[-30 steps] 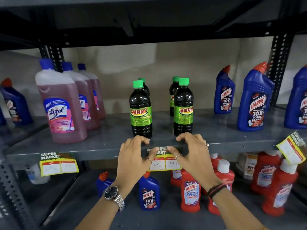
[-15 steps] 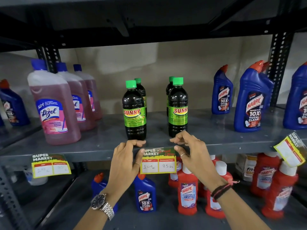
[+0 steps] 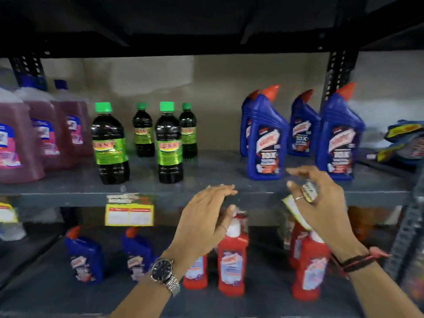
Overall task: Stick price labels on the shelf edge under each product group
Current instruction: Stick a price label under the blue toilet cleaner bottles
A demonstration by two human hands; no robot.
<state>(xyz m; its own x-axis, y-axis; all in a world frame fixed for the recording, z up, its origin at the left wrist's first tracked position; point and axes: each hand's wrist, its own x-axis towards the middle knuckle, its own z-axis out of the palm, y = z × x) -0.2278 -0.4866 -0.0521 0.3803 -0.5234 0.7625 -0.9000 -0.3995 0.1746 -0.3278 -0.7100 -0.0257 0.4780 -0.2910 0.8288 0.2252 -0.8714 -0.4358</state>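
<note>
A yellow price label [image 3: 129, 211] hangs stuck on the grey shelf edge [image 3: 68, 198] below the green-capped Sunny bottles [image 3: 169, 143]. My left hand [image 3: 206, 216] hovers open at the shelf edge, right of that label, holding nothing. My right hand [image 3: 321, 210] is at the shelf edge below the blue Harpic bottles [image 3: 266, 138]. Its fingers hold a second yellow price label [image 3: 294, 210], which sits tilted and is partly hidden by the fingers. The picture is blurred.
Pink Lizol bottles [image 3: 20, 143] stand at the left with another label [image 3: 6, 212] below them. Red Harpic bottles [image 3: 231, 255] and small blue ones [image 3: 86, 258] fill the lower shelf. A black upright [image 3: 337, 72] and packets [image 3: 403, 138] are at the right.
Both hands let go of the label under the Sunny bottles and moved right. My right hand has reached the tilted label under the blue Harpic bottles. My view swung right.
</note>
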